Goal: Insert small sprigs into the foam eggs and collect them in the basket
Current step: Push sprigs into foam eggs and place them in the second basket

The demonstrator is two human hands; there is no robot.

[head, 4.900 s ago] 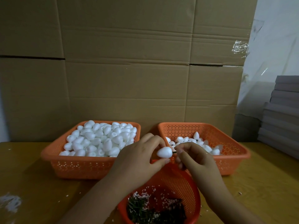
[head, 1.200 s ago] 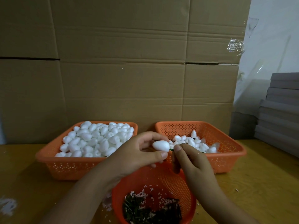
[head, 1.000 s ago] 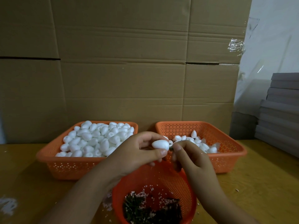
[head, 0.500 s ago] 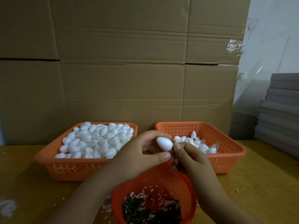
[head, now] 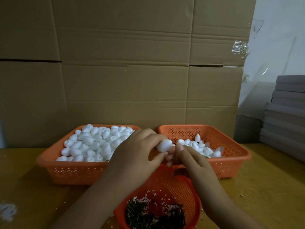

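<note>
Foam egg point(head: 163, 145) held up just above & in front of near rim of right basket point(head: 231, 160), over far edge of round sprig basket point(head: 193, 192). Pinched in left hand point(head: 137, 156), fingers over top, thumb under. Long axis roughly level, tilted slightly up toward right, one end facing right hand point(head: 194, 160). Right hand touching egg's right-lower end, thumb and fingers curled together as if pinching a sprig; sprig itself not visible, so contents of that pinch can't be told. Right hand nearer the right basket, egg lying just left of its fingertips point(head: 179, 147).

Coming move prob. turns on that: sprig pushed leftward along egg's axis, or finished egg dropped right & back into right basket w/ other white eggs point(head: 202, 147). Left basket point(head: 54, 160), left of right basket, heaped w/ plain eggs point(head: 97, 142). Dark sprigs point(head: 155, 215) & white crumbs in round basket, nearer than both.

Vs. half a sec ago: egg lower, tipped more level; hands closer together, right fingertips now against egg.
</note>
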